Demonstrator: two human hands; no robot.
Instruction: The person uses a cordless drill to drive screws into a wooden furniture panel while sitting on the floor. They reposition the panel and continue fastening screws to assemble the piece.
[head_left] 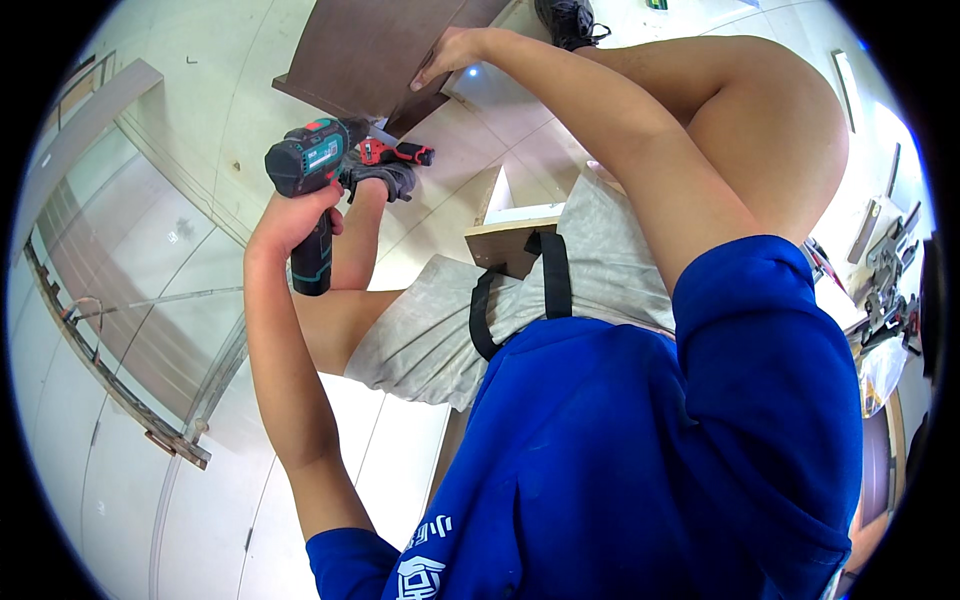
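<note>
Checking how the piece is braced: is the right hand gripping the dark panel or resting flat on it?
Resting flat: the right hand lies with fingers stretched over the dark panel's face, not curled round an edge.

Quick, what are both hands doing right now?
Left hand: closed around the grip of the teal and black cordless drill.
Right hand: open, fingers resting flat on the dark brown board, holding nothing.

head view: worn on the person's head, facing steeply down | very near blue shirt [640,450] and grey shorts [450,320] | tiled floor [200,90] far, bending at the rim | single view only
</note>
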